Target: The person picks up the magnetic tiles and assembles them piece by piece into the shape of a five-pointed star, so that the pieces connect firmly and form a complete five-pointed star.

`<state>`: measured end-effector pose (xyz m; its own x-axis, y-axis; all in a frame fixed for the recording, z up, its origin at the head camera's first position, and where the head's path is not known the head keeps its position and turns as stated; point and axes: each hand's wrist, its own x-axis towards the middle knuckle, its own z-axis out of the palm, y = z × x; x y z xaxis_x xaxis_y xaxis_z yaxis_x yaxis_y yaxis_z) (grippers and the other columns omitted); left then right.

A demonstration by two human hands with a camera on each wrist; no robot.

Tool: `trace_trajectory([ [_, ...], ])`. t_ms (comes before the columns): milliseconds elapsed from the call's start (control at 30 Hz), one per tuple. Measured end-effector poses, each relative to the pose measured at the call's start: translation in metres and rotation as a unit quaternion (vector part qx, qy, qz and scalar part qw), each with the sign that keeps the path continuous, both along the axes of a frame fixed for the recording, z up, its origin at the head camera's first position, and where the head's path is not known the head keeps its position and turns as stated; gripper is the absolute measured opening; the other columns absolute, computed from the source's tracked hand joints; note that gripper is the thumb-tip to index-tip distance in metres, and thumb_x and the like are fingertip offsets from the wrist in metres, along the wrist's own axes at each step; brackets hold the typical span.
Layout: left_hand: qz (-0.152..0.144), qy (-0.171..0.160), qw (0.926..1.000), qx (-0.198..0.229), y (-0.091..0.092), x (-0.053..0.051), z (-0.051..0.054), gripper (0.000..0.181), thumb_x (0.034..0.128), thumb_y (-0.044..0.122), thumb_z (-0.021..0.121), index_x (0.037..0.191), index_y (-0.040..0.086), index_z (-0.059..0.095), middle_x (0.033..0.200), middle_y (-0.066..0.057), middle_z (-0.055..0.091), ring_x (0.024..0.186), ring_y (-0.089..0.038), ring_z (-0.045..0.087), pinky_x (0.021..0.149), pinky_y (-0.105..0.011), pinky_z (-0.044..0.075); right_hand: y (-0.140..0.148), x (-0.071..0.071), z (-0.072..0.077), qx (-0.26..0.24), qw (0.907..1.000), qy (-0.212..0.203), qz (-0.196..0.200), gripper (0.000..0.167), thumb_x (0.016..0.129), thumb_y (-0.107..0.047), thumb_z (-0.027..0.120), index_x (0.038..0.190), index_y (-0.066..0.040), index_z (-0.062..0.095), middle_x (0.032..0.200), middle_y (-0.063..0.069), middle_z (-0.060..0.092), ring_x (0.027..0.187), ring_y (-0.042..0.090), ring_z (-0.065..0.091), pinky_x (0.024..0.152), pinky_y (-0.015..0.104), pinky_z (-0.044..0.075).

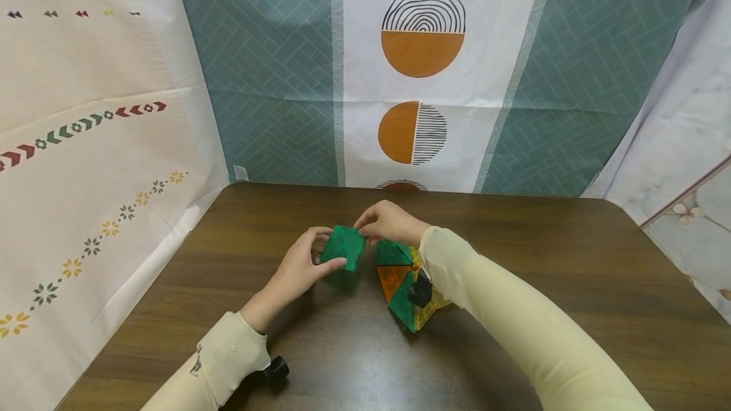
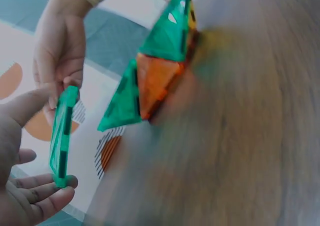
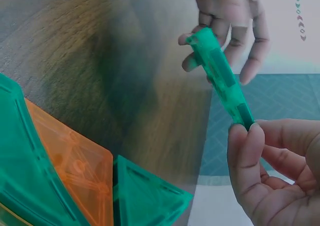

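Observation:
A translucent green magnetic tile (image 1: 344, 246) is held up off the table between both hands. My left hand (image 1: 297, 269) grips it from the left, thumb in front and fingers behind. At the tile's upper right corner, my right hand (image 1: 393, 223) pinches it between thumb and fingertips. The right wrist view shows the green tile (image 3: 222, 78) edge-on, with dark magnets along its rim. Just right of it stands a joined form of magnetic tiles, with green, orange (image 1: 394, 281) and yellow pieces. My right forearm and wrist camera hide part of that form.
The brown wooden table (image 1: 228, 284) carries the tile form near its middle. Behind its far edge hangs a patterned cloth (image 1: 268, 81), and a pale printed cloth (image 1: 114, 144) borders the left side. Black wrist cameras sit on both sleeves.

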<state>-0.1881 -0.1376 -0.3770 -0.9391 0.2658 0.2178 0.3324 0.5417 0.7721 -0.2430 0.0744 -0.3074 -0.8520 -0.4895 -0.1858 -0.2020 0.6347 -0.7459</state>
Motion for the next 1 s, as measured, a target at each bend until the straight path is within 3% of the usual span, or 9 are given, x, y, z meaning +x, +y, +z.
trace_trajectory([
  [200, 0.014, -0.058, 0.9920, 0.111, -0.003, -0.002, 0.002, 0.036, 0.0979, 0.018, 0.056, 0.129, 0.000, 0.048, 0.112, -0.021, 0.061, 0.082, -0.019, 0.063, 0.073, -0.034, 0.057, 0.005, 0.001, 0.004, -0.027, 0.9996, -0.002, 0.009, 0.023, 0.096, -0.008, 0.057, 0.113, -0.002, 0.069, 0.115, 0.014, 0.068, 0.081, 0.026, 0.067, 0.087, 0.043, 0.056],
  [367, 0.019, -0.136, 0.9699, 0.201, -0.004, -0.005, 0.003, 0.033, 0.0973, 0.009, 0.055, 0.126, -0.007, 0.050, 0.092, -0.012, 0.065, 0.070, -0.012, 0.061, 0.064, -0.027, 0.057, 0.006, 0.001, 0.006, -0.045, 0.9986, -0.006, 0.027, 0.022, 0.096, -0.006, 0.055, 0.112, -0.002, 0.070, 0.118, 0.013, 0.067, 0.079, 0.025, 0.064, 0.086, 0.046, 0.055],
  [533, 0.006, -0.202, 0.9520, 0.230, -0.006, -0.004, 0.002, 0.027, 0.0942, 0.009, 0.060, 0.113, -0.010, 0.056, 0.076, 0.004, 0.066, 0.066, -0.010, 0.062, 0.064, -0.023, 0.056, 0.006, 0.001, 0.011, -0.053, 0.9973, -0.015, 0.048, 0.022, 0.096, -0.004, 0.054, 0.111, -0.002, 0.070, 0.120, 0.013, 0.066, 0.084, 0.030, 0.060, 0.085, 0.047, 0.054],
  [733, -0.021, -0.224, 0.9435, 0.244, -0.004, 0.002, -0.003, 0.013, 0.0905, 0.011, 0.065, 0.095, 0.000, 0.060, 0.072, 0.004, 0.069, 0.069, -0.013, 0.068, 0.064, -0.024, 0.055, 0.006, 0.001, 0.014, -0.047, 0.9968, -0.026, 0.060, 0.021, 0.096, -0.003, 0.054, 0.109, -0.002, 0.071, 0.118, 0.012, 0.067, 0.083, 0.020, 0.057, 0.085, 0.043, 0.054],
  [1000, -0.033, -0.223, 0.9383, 0.263, 0.005, 0.013, -0.014, 0.010, 0.0886, 0.008, 0.066, 0.084, 0.010, 0.058, 0.069, 0.007, 0.071, 0.069, -0.010, 0.069, 0.060, -0.022, 0.050, 0.006, -0.003, 0.009, 0.014, 0.9960, -0.021, 0.086, 0.018, 0.095, -0.003, 0.056, 0.103, -0.005, 0.072, 0.101, 0.008, 0.069, 0.081, 0.014, 0.056, 0.076, 0.025, 0.054],
])
